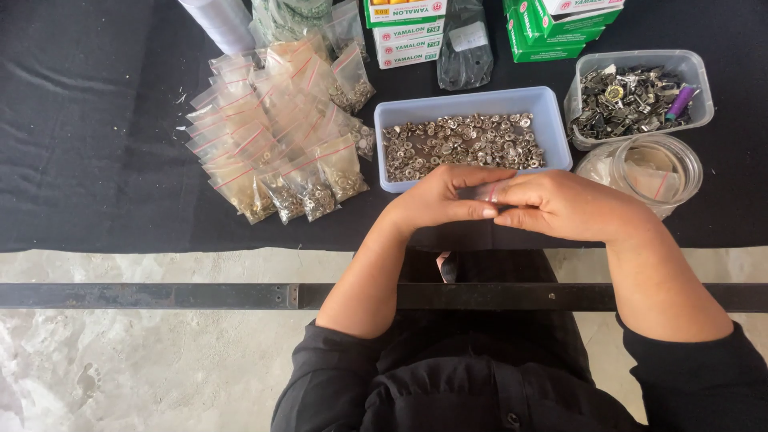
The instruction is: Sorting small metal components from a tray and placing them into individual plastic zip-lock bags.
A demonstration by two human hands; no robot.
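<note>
- Your left hand (438, 200) and right hand (560, 204) meet just in front of the blue tray (552, 120).
- Both sets of fingers pinch a small clear bag (480, 192).
- It looks thin, soft and slippery; hold its top edge.

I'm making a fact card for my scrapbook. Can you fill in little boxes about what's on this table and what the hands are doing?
Left hand: left hand pinches a small clear bag
Right hand: right hand pinches the same bag
Blue tray: full of small metal snaps
Clear tub: metal clips and a purple piece
Jar: holds empty clear bags
Pile of bags: filled, red-striped, left of the tray
Boxes: green and white, at the back
Table cover: black cloth
</note>
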